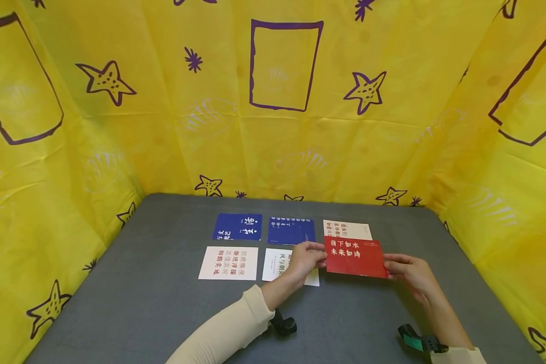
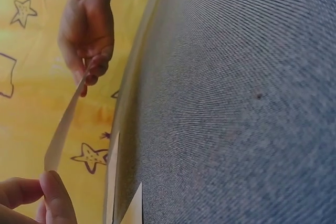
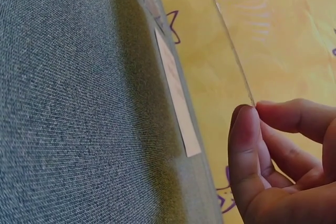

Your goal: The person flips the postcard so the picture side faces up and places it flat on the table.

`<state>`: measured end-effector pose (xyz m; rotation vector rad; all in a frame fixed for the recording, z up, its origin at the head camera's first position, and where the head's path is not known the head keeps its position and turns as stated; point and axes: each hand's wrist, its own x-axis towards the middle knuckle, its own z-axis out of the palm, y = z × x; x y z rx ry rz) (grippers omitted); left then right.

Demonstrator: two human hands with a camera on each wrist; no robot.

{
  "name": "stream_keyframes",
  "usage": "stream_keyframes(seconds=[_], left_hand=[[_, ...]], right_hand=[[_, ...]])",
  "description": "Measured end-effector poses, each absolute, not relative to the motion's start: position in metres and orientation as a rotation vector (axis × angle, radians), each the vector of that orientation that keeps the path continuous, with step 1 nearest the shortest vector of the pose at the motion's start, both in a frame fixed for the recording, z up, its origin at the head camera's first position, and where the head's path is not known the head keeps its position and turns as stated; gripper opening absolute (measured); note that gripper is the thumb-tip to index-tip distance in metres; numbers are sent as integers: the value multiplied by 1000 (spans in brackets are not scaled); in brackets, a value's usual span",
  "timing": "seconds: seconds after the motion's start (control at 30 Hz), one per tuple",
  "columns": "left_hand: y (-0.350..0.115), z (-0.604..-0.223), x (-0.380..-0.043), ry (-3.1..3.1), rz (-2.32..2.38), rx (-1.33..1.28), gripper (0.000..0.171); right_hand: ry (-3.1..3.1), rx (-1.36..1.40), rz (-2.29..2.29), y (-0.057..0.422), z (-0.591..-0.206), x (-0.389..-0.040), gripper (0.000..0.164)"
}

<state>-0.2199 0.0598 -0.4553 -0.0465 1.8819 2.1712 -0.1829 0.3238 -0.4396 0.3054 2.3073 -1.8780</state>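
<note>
A red card (image 1: 355,263) with white characters is held above the table between two hands. My left hand (image 1: 303,263) pinches its left edge, and my right hand (image 1: 411,275) pinches the right edge between thumb and fingers. The left wrist view catches the card (image 2: 63,129) nearly edge-on, spanning both hands. In the right wrist view it is a thin line rising from the right hand's fingertips (image 3: 247,124). Behind the red card lies a cream card (image 1: 348,229), partly covered by it. A white card (image 1: 273,265) with green characters lies partly hidden under the left hand and wrist.
Two blue cards (image 1: 238,227) lie in the back row, the second blue card (image 1: 291,232) right of the first. A pale card (image 1: 229,263) with reddish characters sits front left. Yellow patterned cloth (image 1: 273,136) walls the grey table (image 1: 141,303) at the back and sides.
</note>
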Motion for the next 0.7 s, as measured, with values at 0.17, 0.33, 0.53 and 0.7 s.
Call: stream_keyframes(seconds=[0.17,0.33,0.53,0.7], left_hand=[[61,-454,-216,1916,2166,-41,25],[62,-455,-215,1941,2136,-27,28],[62,-459,-215,1950,2123,1,28],[64,-462,-216,1992,2107,0,27]], right_hand=[[2289,305,-1920,323,-440,-183,22],[2297,337,-1899,323,-441,-182,25],[2285,324,-1905,325,-444,-181,23],[2299,319,-1890,325,-445,-181,20]])
